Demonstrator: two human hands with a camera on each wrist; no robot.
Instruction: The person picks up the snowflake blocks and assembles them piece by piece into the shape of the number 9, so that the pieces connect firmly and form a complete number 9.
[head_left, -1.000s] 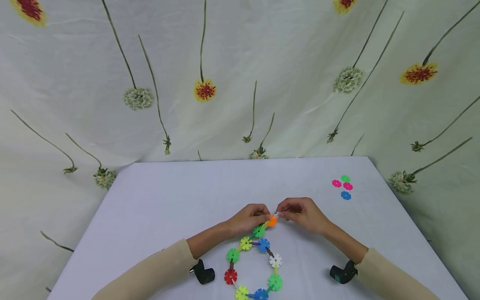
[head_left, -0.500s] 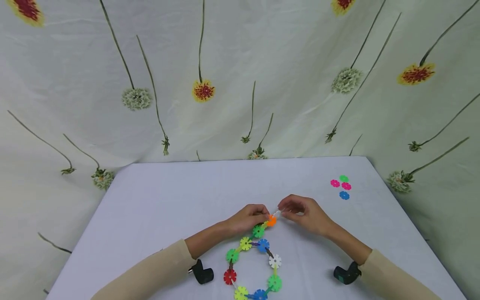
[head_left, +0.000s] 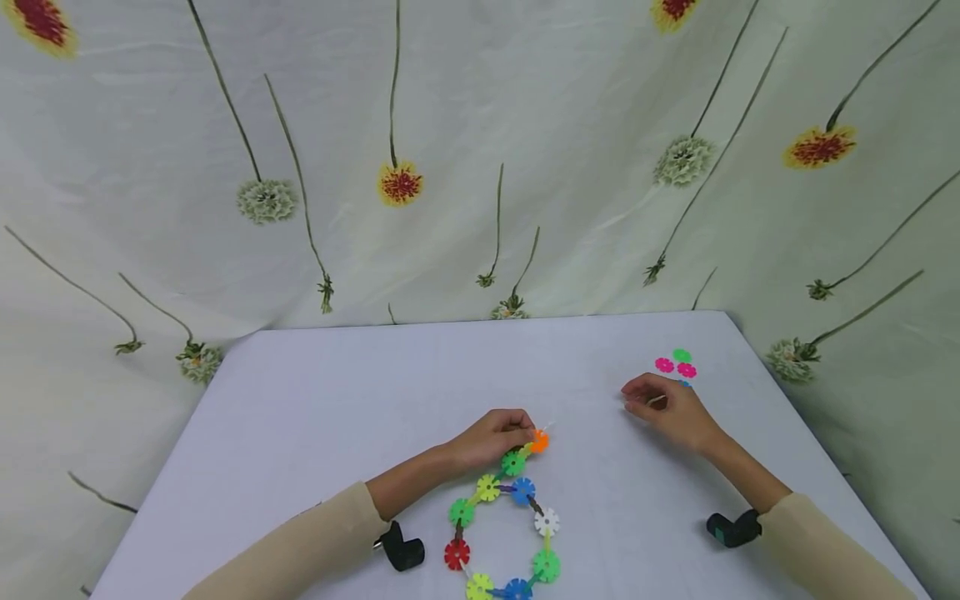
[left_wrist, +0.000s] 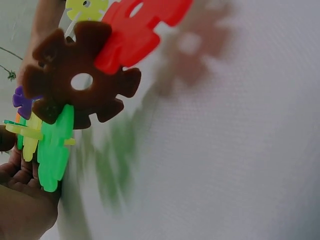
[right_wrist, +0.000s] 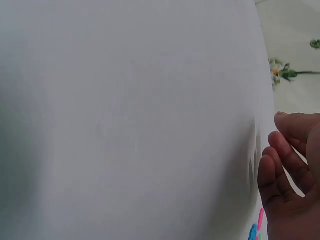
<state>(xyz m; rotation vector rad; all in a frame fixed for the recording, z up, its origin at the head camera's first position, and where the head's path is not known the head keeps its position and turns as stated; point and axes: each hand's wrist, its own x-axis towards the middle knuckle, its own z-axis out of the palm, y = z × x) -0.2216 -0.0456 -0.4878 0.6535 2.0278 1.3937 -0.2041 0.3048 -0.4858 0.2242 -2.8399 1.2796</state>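
Slotted plastic discs are joined into a ring with a tail, lying low in the head view. My left hand (head_left: 491, 439) pinches the tail's end by the orange disc (head_left: 539, 442); a thin whitish disc (head_left: 548, 426) sticks out past it. The green disc (head_left: 513, 462) links the tail towards the ring's yellow disc (head_left: 488, 487). Close up in the left wrist view are a brown disc (left_wrist: 55, 75), a red disc (left_wrist: 130, 45) and a green disc (left_wrist: 54, 155). My right hand (head_left: 671, 408) holds nothing, its fingers loosely bent above the table, near the loose discs.
Loose discs lie at the back right: two pink discs (head_left: 687, 370), a green disc (head_left: 682, 355) and a blue disc (head_left: 683, 383) mostly hidden by my right hand. The white table (head_left: 337, 383) ends at a flower-printed cloth (head_left: 450, 250) behind.
My right hand has let go of the whitish disc at the tail's end and moved right and back towards the loose discs. My left hand keeps its hold.
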